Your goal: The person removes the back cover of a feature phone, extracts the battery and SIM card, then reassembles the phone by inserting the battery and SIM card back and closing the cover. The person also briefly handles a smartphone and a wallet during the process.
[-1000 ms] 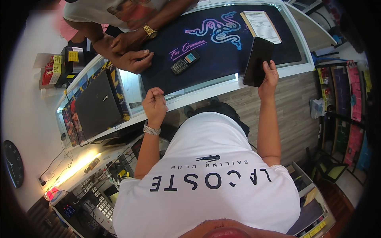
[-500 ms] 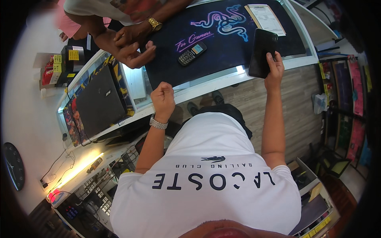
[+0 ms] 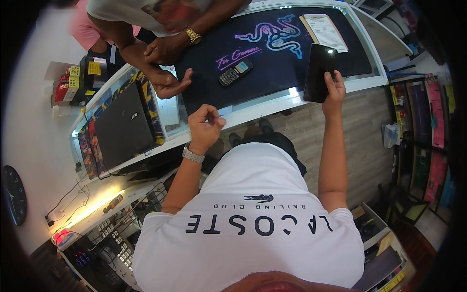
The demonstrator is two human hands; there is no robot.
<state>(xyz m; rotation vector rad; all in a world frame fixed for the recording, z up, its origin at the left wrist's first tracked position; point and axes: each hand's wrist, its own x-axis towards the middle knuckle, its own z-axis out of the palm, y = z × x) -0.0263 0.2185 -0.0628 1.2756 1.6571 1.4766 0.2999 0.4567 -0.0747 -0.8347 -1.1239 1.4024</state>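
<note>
My right hand (image 3: 333,92) grips a black tablet (image 3: 318,73) by its lower right edge, thumb over its dark, glossy face. The tablet is held tilted above the counter's near right part, and a light glints at its top. My left hand (image 3: 206,127), with a metal watch (image 3: 193,154) on the wrist, is raised by the counter's near edge. Its fingers are curled towards the thumb, and nothing shows in them. A small black keypad phone (image 3: 236,72) with a lit screen lies on the dark printed desk mat (image 3: 277,73), beyond my left hand.
Across the counter (image 3: 277,102), another person's hands (image 3: 168,73) are over the mat's left side. A clipboard with a paper form (image 3: 325,33) lies at the far right. A closed black laptop (image 3: 124,124) rests on the left. Shelves (image 3: 413,126) with packaged goods stand right.
My left hand has turned, its curled fingers now pointing right. The tablet in my right hand has shifted slightly nearer and tilted, catching a light. The other person's lower hand has opened out and moved nearer.
</note>
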